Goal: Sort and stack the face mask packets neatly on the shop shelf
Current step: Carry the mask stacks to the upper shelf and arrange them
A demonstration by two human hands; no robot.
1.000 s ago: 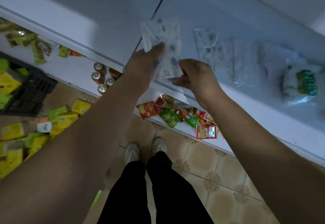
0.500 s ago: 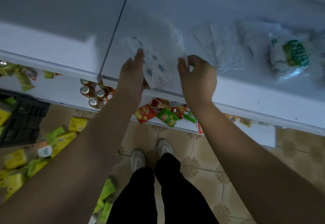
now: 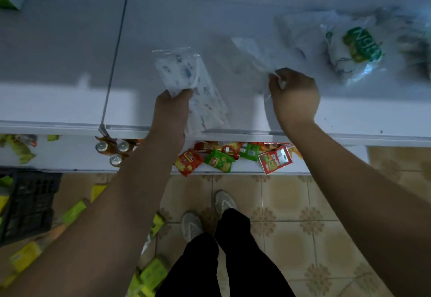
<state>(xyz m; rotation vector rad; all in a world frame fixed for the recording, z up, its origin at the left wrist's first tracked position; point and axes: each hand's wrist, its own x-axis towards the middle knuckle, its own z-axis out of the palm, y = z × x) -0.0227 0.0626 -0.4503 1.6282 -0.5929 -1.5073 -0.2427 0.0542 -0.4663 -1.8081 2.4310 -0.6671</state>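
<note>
My left hand grips a clear face mask packet with blue-spotted masks by its near end, above the white shop shelf. A second spotted packet lies under it by the shelf's front edge. To the right, my right hand pinches the corner of a blurred clear packet from the loose pile of mask packets spread on the shelf.
A plastic bag with green print lies at the shelf's right. On the lower shelf sit cans and red and green snack sachets. A black crate and yellow-green packs clutter the tiled floor near my feet.
My hands have parted. The left one keeps the spotted packet and has lifted it; the right one has moved right and taken the corner of another packet. The view has shifted left.
</note>
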